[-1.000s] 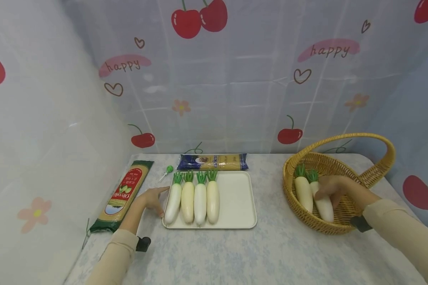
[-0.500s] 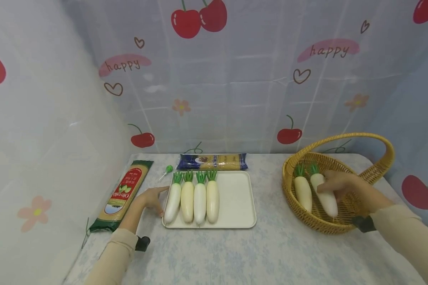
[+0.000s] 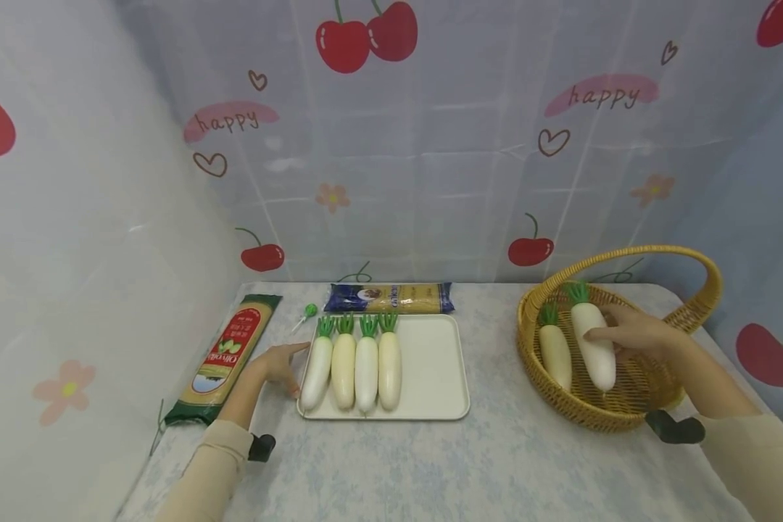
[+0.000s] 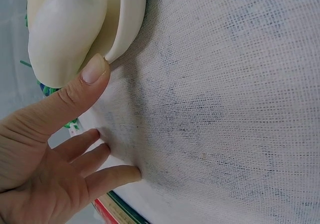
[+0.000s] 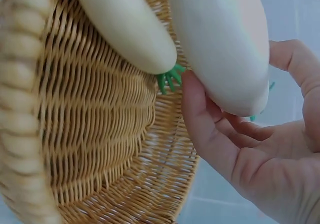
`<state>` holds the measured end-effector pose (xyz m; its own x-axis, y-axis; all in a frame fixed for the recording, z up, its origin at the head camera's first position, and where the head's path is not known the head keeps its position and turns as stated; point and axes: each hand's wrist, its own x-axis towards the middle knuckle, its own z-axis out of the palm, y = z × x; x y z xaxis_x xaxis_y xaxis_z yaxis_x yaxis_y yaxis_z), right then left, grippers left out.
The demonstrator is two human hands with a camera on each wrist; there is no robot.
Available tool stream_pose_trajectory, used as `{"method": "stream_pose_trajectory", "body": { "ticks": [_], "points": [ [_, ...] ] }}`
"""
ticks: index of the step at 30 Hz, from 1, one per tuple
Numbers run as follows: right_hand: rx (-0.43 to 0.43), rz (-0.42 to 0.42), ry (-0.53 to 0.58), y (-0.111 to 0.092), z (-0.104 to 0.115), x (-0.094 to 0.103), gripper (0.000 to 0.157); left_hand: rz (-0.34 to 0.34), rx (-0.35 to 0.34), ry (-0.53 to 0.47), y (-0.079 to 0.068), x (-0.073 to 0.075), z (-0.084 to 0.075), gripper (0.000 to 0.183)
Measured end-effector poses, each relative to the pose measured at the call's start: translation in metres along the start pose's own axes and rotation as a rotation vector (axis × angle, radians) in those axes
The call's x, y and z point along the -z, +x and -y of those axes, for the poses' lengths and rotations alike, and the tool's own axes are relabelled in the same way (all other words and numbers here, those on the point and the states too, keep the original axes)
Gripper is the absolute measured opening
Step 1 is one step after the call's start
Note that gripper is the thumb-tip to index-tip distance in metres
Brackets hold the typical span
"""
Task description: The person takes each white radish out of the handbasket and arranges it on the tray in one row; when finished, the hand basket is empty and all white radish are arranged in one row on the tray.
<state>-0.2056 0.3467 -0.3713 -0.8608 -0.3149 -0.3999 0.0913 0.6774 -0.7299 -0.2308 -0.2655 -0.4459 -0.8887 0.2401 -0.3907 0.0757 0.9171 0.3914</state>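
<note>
My right hand (image 3: 636, 332) grips a white radish (image 3: 592, 344) with green leaf stubs, thumb on one side and fingers curled round the other; it is held in the wicker basket (image 3: 535, 362). Beside it in the basket lies a creamier radish (image 3: 555, 355), which the right wrist view also shows. My left hand (image 3: 279, 364) is at the left edge of the white tray (image 3: 433, 366), fingers spread. In the left wrist view the thumb touches the tray's rim and the other fingertips rest on the cloth. Several radishes (image 3: 367, 370) lie side by side on the tray's left part.
A blue and yellow pasta packet (image 3: 391, 297) lies behind the tray. To the left lies a green and red packet (image 3: 228, 355), with a green lollipop (image 3: 309, 310) near the tray's back left corner. The basket's tall handle (image 3: 626, 251) arches over it.
My right hand has lifted the white radish from the basket's bottom and moved it slightly up and away from the creamier one. The left hand has stayed at the tray.
</note>
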Motion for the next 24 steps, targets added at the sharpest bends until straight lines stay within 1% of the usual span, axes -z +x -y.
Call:
{"method": "stream_pose_trajectory", "body": {
  "ticks": [6,10,13,24],
  "points": [
    [0.047,-0.038,0.090,-0.013,-0.003,-0.010,0.082,-0.004,-0.001,0.017,-0.001,0.000,-0.001,0.107],
    [0.069,-0.029,0.176,-0.022,-0.004,-0.018,0.081,-0.005,-0.003,0.017,-0.001,0.001,-0.001,0.107],
    [0.080,-0.040,0.187,-0.030,-0.003,-0.024,0.081,-0.003,0.000,0.017,-0.001,0.001,-0.001,0.108],
    [0.088,-0.132,0.118,-0.051,0.001,-0.044,0.080,-0.004,-0.003,0.021,-0.001,0.001,-0.002,0.109]
  ]
}}
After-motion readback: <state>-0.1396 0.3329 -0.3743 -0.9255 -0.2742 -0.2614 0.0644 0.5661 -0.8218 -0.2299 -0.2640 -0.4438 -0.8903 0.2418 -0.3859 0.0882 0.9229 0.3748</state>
